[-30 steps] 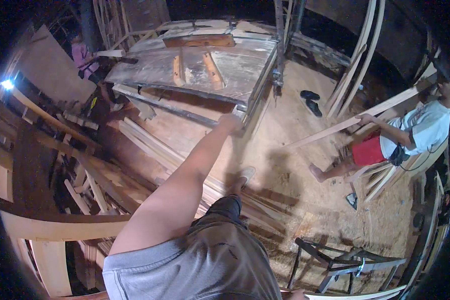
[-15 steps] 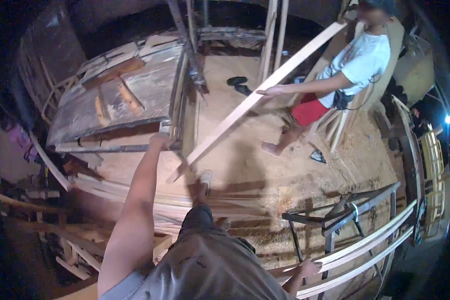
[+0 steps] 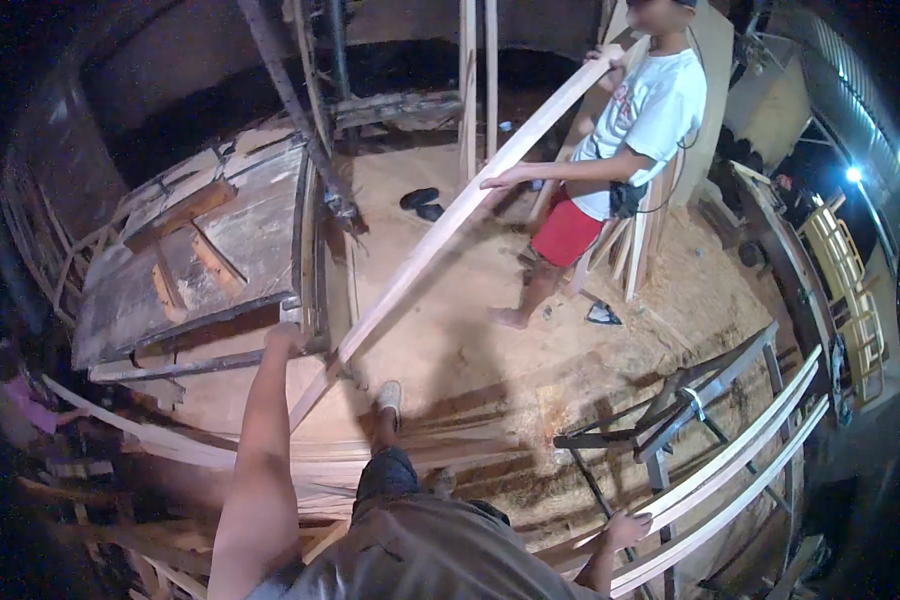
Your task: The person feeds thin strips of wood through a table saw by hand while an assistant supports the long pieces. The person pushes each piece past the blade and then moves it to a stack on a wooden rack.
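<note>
Nearest, at the lower right of the frame, the right hand (image 3: 628, 527) lies against the near part of the long pale strips (image 3: 712, 476); whether the fingers are clenched round the wood or only laid on it, I cannot tell. The strips run up toward the right edge, past a dark metal stand (image 3: 710, 395); if they merely lean there, a push at this near part could make them slide or roll, and their slimness suggests they would whip. Below the centre, loose planks (image 3: 335, 468) lie on the floor close to the person's shoe (image 3: 390, 395), so a careless step could turn an ankle. Left of centre, the left hand (image 3: 286, 340) rests at the near corner of the dark-topped worktable (image 3: 263, 228); its fingers are too small and blurred to say if they grasp the edge. The worst hazard seems to be the long plank (image 3: 440, 240) slanting across the middle: its low end comes down beside the left forearm, and a swing by the co-worker (image 3: 630, 150) at the upper right could knock that arm or pinch the fingers against the corner. The co-worker's bare foot (image 3: 508, 317) would have no protection from dropped wood. Farther off, at the upper left, two short wooden pieces (image 3: 217, 257) lie loose-looking on the sloping-looking tabletop and might slip if it were jolted.
</note>
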Motion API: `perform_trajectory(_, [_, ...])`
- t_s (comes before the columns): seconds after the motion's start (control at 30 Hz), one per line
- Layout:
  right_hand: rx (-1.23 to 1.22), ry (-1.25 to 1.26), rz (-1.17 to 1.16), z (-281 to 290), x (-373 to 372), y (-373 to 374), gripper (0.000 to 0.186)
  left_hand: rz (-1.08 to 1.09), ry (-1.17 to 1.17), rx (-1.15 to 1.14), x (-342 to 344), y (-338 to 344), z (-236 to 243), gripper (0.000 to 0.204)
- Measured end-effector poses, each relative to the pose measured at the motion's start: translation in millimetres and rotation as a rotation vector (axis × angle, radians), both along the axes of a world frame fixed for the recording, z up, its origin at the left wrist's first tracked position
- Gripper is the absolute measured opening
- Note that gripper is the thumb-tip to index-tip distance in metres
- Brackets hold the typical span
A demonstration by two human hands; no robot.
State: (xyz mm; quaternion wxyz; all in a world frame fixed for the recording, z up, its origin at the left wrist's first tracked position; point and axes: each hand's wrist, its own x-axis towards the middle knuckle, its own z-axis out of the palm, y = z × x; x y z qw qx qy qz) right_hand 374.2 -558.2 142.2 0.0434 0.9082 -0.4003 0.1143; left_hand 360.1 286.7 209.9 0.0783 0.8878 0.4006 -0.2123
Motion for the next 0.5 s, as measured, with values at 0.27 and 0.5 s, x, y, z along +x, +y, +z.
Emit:
perform_trajectory(0.27, [0.072, -0.016, -0.015, 15, 3, 12, 0.065, -0.021, -0.064, 0.007, -6, 6, -6, 0.056])
perform_trajectory(0.5, [-0.002, -0.022, -0.006, 9, -6, 7, 0.072, -0.072, -0.029, 0.017, 4, 8, -15, 0.058])
